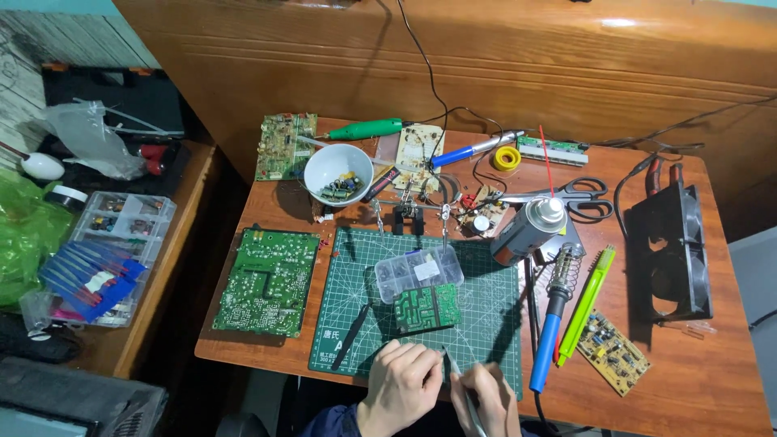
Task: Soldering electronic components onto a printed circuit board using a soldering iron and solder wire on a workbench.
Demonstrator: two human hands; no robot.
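Right hand [488, 398] at the near edge of the table, fingers curled around a slim silver tool [458, 376] whose tip points far and left; grip narrow, holding that tool. Left hand [401, 384] just beside it on the left, knuckles up, fingers bent down onto the near edge of the green cutting mat [486, 324]; whether anything sits inside that hand cannot be told. Both hands close together, touching or nearly so.

Just beyond the hands, a small green circuit board [426, 307] flat on the mat, with a clear plastic parts box [418, 272] overlapping its far edge. Black tweezers [351, 335] lying slantwise on the mat to the left.

Left of the mat, a large green circuit board [267, 280]. At the far left, another green board [284, 146] beside a white bowl [337, 173] holding small parts. On the near right, a tan board [614, 352]. Four full boards counted so, with smaller tan ones behind the bowl.

Right of the mat: a silver spray can [528, 228] with a red straw, a blue-handled soldering iron [548, 332], a lime-green tool [587, 305], black scissors [584, 197] and a black double fan [672, 251]. A yellow roll [507, 158] at the far edge. On the side shelf to the left, a clear sorting tray [121, 231] with blue packets
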